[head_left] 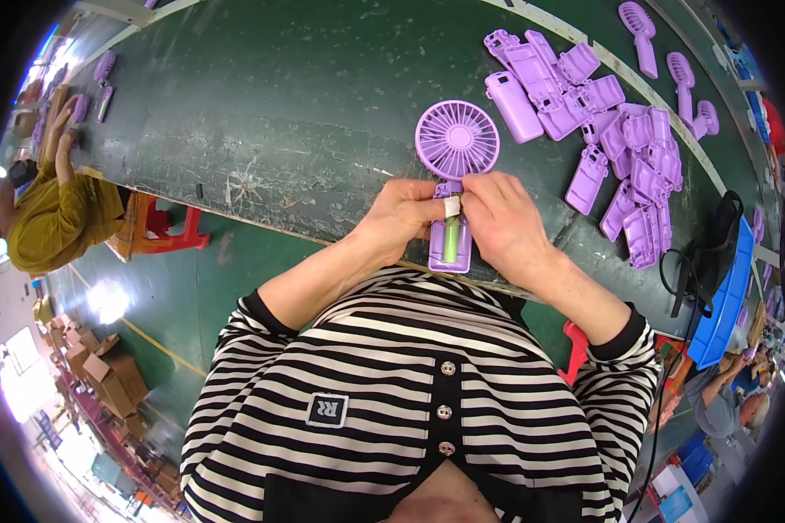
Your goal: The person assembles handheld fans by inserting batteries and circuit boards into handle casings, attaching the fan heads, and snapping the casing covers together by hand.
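A purple handheld fan (pixel 459 139) lies at the near edge of the green worktable, its round grille pointing away from me. Its handle is uncovered, and a green battery cell (pixel 451 241) shows inside. My left hand (pixel 400 215) grips the handle from the left, thumb laid across it near a small whitish piece (pixel 452 207). From the other side my right hand (pixel 503 218) closes its fingers on the top of the handle, just below the grille. Whatever is between those right fingertips is hidden.
Loose purple handle covers (pixel 515 106) lie heaped on the right of the worktable (pixel 305 105). More purple fans (pixel 640 37) are beyond a pale strip. A blue bin (pixel 722 296) with a black strap stands at right. At far left another person (pixel 57 209) works beside a red stool (pixel 170 228).
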The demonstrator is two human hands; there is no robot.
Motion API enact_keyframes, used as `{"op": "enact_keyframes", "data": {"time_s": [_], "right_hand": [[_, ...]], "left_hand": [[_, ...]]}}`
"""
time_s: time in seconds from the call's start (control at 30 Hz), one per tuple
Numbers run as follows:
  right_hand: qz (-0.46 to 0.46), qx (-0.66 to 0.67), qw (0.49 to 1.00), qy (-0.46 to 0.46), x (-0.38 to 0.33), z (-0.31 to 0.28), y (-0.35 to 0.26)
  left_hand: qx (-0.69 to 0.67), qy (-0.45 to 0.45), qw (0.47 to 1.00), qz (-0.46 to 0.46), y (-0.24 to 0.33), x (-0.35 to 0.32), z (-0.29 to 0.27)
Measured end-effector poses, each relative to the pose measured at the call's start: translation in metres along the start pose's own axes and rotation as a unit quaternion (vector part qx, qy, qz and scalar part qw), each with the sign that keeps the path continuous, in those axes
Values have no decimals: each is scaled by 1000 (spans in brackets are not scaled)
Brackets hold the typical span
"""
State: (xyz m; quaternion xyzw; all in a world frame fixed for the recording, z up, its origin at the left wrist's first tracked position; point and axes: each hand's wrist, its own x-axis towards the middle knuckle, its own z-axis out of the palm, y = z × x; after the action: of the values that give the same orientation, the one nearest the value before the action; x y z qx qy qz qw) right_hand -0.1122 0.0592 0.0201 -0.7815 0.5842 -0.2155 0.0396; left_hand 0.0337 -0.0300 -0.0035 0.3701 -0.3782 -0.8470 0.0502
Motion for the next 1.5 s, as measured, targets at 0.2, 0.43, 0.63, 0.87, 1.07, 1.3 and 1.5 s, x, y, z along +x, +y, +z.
{"op": "enact_keyframes", "data": {"time_s": [0.2,0.43,0.63,0.87,1.07,1.3,1.5], "right_hand": [[15,12,1000,2,0,1,1],[-1,19,999,27,-1,6,4],[-3,30,999,24,-2,6,6],[1,20,1000,14,-3,5,3],[2,23,999,36,-7,11,6],[8,27,997,77,-9,14,7],[-8,22,997,73,-11,15,5]], "left_hand": [[-21,4,1000,-13,-2,1,-1],[-18,13,999,-23,-2,1,-1],[-10,25,1000,1,-7,-1,4],[12,31,999,27,-13,1,2],[6,-45,998,52,-9,-1,1],[-3,-25,997,78,-10,-1,3],[1,-30,997,78,-13,-3,2]]}}
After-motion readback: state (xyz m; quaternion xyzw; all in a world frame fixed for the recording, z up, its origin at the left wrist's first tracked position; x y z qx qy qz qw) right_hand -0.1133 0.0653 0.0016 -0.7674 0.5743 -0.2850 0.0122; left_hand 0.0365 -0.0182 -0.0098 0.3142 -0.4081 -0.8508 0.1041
